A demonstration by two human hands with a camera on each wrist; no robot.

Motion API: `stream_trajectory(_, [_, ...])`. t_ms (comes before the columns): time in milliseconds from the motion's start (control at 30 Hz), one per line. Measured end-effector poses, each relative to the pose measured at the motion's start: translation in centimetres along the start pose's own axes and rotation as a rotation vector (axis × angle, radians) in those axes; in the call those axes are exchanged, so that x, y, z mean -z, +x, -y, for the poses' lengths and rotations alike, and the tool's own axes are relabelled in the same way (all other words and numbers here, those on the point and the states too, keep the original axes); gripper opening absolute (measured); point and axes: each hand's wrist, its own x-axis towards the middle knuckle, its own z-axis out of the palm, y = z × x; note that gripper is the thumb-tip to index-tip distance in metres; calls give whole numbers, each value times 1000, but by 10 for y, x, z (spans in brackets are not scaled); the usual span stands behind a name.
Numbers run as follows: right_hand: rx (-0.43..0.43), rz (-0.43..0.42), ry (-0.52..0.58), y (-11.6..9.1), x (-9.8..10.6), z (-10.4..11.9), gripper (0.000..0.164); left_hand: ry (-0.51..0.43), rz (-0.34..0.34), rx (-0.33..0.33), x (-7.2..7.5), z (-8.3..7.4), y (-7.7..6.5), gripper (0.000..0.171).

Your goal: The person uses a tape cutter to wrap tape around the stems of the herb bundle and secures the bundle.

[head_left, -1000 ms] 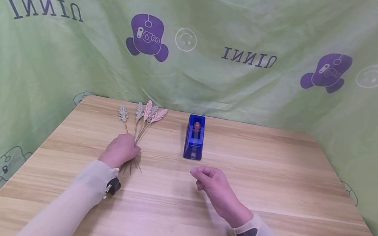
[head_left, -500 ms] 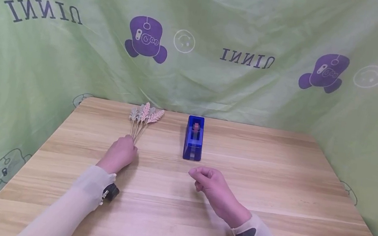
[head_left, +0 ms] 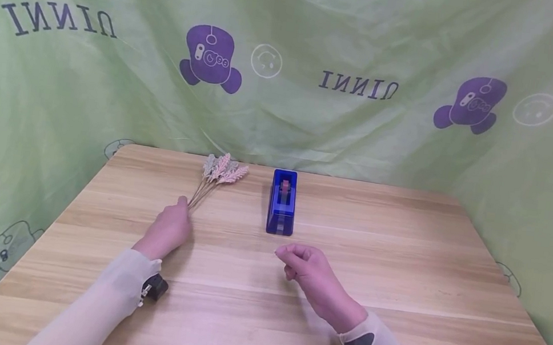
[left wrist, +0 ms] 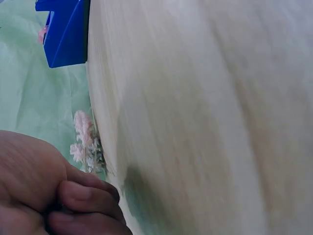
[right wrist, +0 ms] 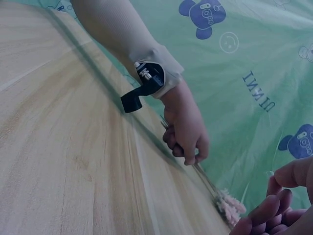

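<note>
My left hand [head_left: 167, 230] grips the thin stems of a small bunch of artificial flowers [head_left: 223, 170], low over the left part of the table. Pink and grey heads fan out beyond the fingers, toward the back; the stem ends are hidden in the head view. In the right wrist view the left hand's fingers are curled round the stems, and the flower heads [right wrist: 229, 206] point down to the right. My right hand [head_left: 317, 281] has thumb and forefinger together, pinching a small whitish, see-through bit [right wrist: 270, 174] that looks like clear tape.
A blue tape dispenser [head_left: 282, 203] with a roll in it stands at the back middle, between the flowers and my right hand. The wooden table [head_left: 401, 257] ends at a green printed curtain [head_left: 283, 121] at the back and sides.
The spread flowers have been drawn together into a tight bunch, now leaning right. My left hand has moved slightly toward me and left with them; the right hand has stayed almost still.
</note>
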Motion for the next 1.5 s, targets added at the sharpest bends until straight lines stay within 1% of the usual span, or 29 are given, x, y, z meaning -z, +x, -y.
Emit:
stream_trajectory(133, [1,1,-2,0,0,0,16,-13,-48,-20,1,3,-2,28])
stream_trajectory(300, [3,0,-6,-1,-1,0,17,-30,-103,-52,2,6,-5,27])
stream_trajectory(433, [-2,-11,-16,-1,-1,1,21,-56,-121,-73,5,10,-8,26])
stream_trajectory(667, [-3,-41,-33,-2,-1,7,19,-111,-154,-158,15,17,-17,26])
stream_trajectory(800, [0,-43,-31,-2,-1,8,18,-135,-148,-171,22,20,-24,31])
stream_trajectory(1000, [11,-51,-24,-2,1,9,14,-194,-71,-135,33,20,-32,36])
stream_trajectory(1033, [13,-51,-24,-2,2,9,14,-195,-70,-138,34,20,-33,36])
stream_trajectory(1300, [22,-51,-28,-1,3,13,14,-227,-100,-162,41,24,-41,31])
stream_trajectory(1400, [24,-51,-37,-1,4,15,15,-204,-117,-187,43,25,-43,29])
stream_trajectory(1500, [23,-56,-50,0,5,18,17,-161,-126,-222,45,28,-45,28])
